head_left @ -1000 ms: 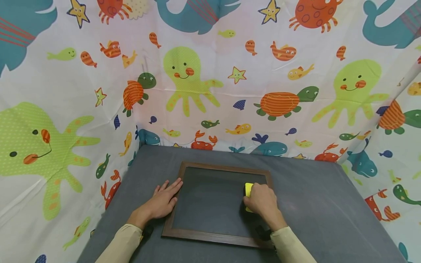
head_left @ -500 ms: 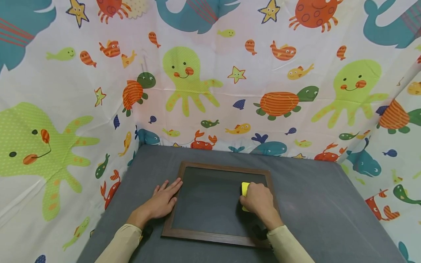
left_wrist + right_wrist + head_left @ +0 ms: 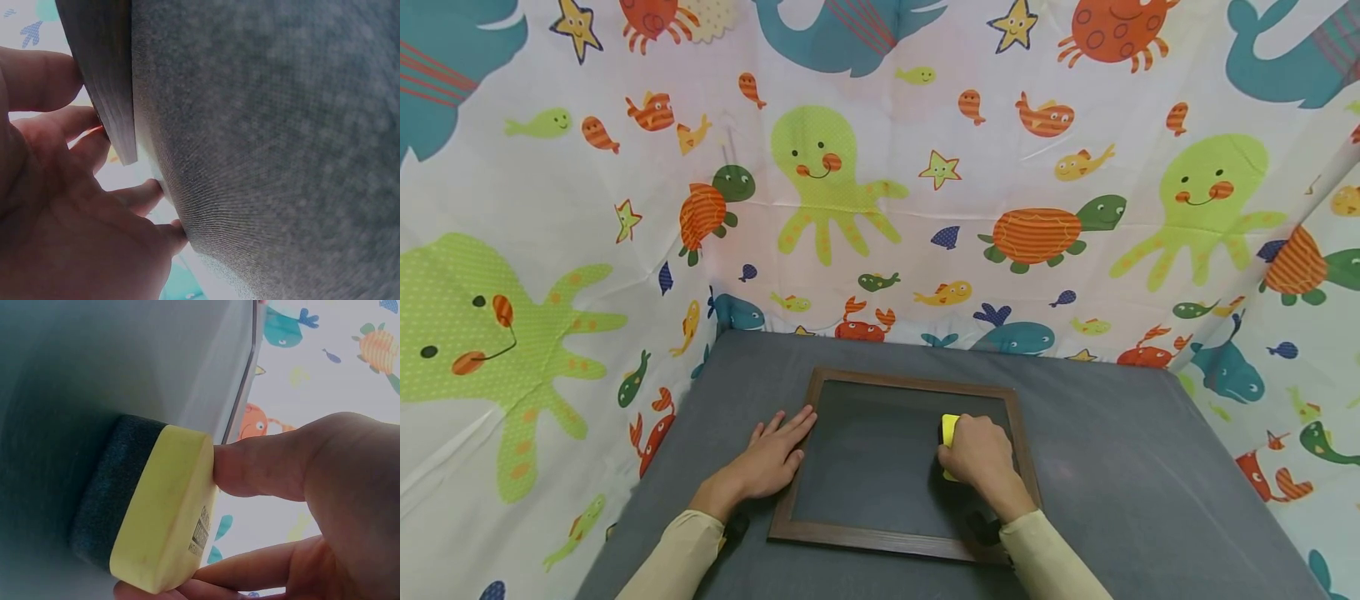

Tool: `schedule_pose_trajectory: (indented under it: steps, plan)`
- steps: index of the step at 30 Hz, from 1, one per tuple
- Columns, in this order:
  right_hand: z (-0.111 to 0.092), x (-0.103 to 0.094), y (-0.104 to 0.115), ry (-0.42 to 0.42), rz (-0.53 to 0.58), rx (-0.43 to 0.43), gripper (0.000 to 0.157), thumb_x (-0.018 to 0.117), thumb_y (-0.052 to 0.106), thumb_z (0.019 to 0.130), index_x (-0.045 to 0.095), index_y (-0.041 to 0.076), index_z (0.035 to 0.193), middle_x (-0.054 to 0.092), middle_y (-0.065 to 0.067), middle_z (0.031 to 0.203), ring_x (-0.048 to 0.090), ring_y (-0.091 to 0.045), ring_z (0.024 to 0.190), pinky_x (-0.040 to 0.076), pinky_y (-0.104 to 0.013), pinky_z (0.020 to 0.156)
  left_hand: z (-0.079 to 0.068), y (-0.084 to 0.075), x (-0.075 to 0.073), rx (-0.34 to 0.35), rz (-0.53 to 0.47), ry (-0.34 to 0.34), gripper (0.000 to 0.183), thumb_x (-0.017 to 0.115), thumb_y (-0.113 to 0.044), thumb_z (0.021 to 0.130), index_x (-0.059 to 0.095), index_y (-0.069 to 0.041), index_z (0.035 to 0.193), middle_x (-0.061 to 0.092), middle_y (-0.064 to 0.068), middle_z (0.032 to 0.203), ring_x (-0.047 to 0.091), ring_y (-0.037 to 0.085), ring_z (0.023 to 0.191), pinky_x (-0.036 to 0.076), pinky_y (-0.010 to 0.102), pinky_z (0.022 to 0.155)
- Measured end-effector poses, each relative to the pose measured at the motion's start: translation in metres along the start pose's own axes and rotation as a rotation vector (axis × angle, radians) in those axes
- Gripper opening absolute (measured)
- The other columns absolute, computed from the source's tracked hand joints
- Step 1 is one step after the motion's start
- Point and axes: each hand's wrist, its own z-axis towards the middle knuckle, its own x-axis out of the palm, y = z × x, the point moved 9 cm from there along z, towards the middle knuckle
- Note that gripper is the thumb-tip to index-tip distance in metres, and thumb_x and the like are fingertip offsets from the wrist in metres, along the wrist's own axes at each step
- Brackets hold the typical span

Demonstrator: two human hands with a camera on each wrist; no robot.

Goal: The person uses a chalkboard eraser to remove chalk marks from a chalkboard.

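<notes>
"While the right hand (image 3: 979,454) pinches it, where does the eraser (image 3: 150,503) sit?"

"Dark felt (image 3: 119,487) against the board (image 3: 872,467), three o'clock from its middle. The left hand (image 3: 760,462) rests spread on the frame (image 3: 850,537) at nine o'clock."

"Handling?"

"Probably light, soft-faced; pinch the stiffer yellow back (image 3: 162,512) by its sides."

left sleeve (image 3: 676,550): long, plain pale cream-yellow, creased near the cuff | right sleeve (image 3: 1049,552): same colour, reaching the wrist | left camera (image 3: 737,528): small, black, worn under the wrist, yellow fleck beside it | right camera (image 3: 983,527): black, fine detail unclear | left grip (image 3: 769,462), right grip (image 3: 982,451): bare, five-fingered
</notes>
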Motion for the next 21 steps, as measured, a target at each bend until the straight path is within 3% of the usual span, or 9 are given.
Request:
schedule_pose_trajectory:
  steps: [21]
  plan:
    - [0.0, 0.004, 0.015, -0.005, 0.011, -0.034, 0.029, 0.074, 0.032, 0.079, 0.062, 0.006, 0.081, 0.054, -0.006, 0.065, 0.051, -0.022, 0.053, 0.044, -0.035, 0.046, 0.0, 0.001, 0.002, -0.008, -0.002, -0.003, 0.061, 0.051, -0.021, 0.105, 0.028, -0.018, 0.161, 0.018, 0.0, 0.168, 0.015, 0.047, 0.152, 0.01, 0.074, 0.114]
